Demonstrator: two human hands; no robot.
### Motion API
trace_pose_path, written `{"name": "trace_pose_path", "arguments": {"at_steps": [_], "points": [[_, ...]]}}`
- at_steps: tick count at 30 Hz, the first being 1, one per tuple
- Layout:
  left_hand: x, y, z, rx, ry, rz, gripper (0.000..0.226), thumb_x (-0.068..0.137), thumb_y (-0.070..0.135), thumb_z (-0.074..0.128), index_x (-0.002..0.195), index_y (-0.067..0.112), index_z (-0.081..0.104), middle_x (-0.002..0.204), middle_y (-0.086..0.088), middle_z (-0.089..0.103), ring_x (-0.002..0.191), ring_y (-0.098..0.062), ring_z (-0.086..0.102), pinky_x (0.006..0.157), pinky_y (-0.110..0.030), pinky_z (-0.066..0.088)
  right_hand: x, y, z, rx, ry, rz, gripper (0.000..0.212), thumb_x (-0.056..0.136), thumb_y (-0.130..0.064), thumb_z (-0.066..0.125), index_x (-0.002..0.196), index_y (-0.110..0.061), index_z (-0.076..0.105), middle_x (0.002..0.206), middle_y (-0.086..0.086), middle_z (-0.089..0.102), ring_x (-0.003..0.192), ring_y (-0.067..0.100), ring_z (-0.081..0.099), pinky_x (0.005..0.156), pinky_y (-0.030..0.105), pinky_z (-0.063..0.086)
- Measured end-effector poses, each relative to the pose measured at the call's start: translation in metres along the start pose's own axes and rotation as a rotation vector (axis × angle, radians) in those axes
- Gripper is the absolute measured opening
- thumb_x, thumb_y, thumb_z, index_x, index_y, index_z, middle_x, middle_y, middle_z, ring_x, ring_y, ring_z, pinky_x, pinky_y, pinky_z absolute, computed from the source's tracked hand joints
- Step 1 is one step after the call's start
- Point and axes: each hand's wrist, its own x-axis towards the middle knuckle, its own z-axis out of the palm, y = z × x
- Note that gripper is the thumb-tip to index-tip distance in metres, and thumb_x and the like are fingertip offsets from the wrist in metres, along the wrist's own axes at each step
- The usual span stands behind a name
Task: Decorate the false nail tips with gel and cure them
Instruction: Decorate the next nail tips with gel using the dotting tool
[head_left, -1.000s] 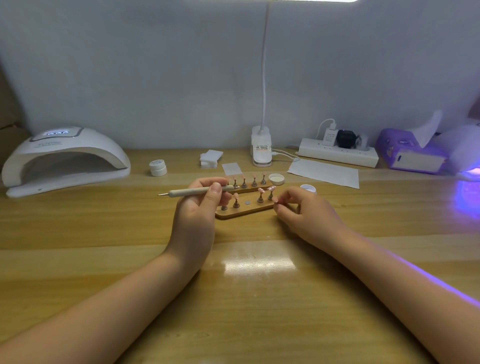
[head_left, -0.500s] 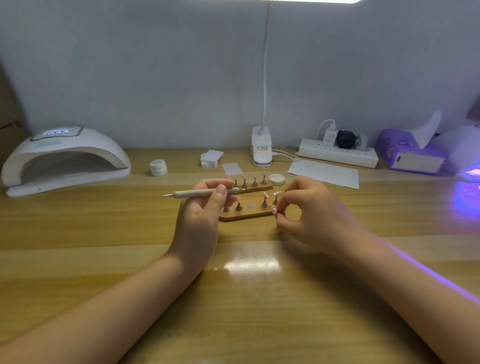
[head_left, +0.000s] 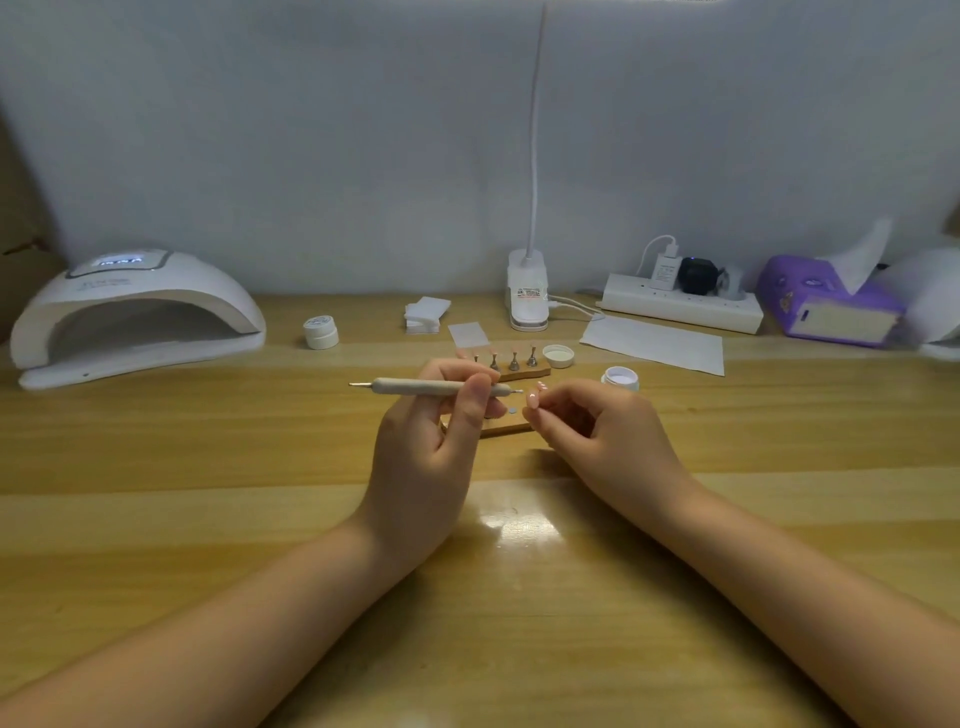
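Mid-frame, the left hand (head_left: 431, 452) pinches the dotting tool (head_left: 436, 386) while the right hand (head_left: 597, 436) grips a nail tip (head_left: 533, 399), probably featherlight and slippery, so hold its stand.

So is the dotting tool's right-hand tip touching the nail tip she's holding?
Apart. The head view shows a strip of wooden holder between the metal point of the dotting tool, held by the left hand, and the pink nail tip pinched by the right hand.
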Motion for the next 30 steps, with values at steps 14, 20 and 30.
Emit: {"name": "trace_pose_path", "arguments": {"at_steps": [14,20,30], "points": [[0.0002,-0.0009,0.0008,0.048,-0.009,0.009,0.004,0.093,0.028,0.054,0.095,0.029,0.057,0.084,0.009,0.069,0.083,-0.005,0.067,0.072,-0.03,0.055,-0.0023,-0.0017,0.0008,0.045,0.037,-0.044,0.014,0.087,-0.023,0.068,0.096,-0.014,0.074,0.081,-0.003,0.07,0.074,0.01,0.063,0.069,0.03,0.052],[-0.0003,0.0001,0.0009,0.054,-0.022,0.023,0.004,0.093,0.027,0.054,0.095,0.029,0.057,0.083,0.008,0.068,0.083,-0.002,0.067,0.07,-0.022,0.054,-0.0036,-0.0019,0.0014,0.031,0.053,-0.091,0.01,0.087,-0.019,0.068,0.093,-0.014,0.075,0.077,-0.002,0.07,0.071,0.013,0.061,0.066,0.028,0.049],[0.0004,-0.0014,0.0012,0.07,-0.036,0.028,0.005,0.092,0.025,0.055,0.094,0.029,0.057,0.083,0.009,0.067,0.082,0.0,0.066,0.069,-0.015,0.05,-0.0034,-0.0012,0.002,0.002,0.044,-0.126,0.011,0.088,-0.018,0.068,0.096,-0.015,0.075,0.079,-0.005,0.07,0.071,0.01,0.059,0.065,0.024,0.049]]}}
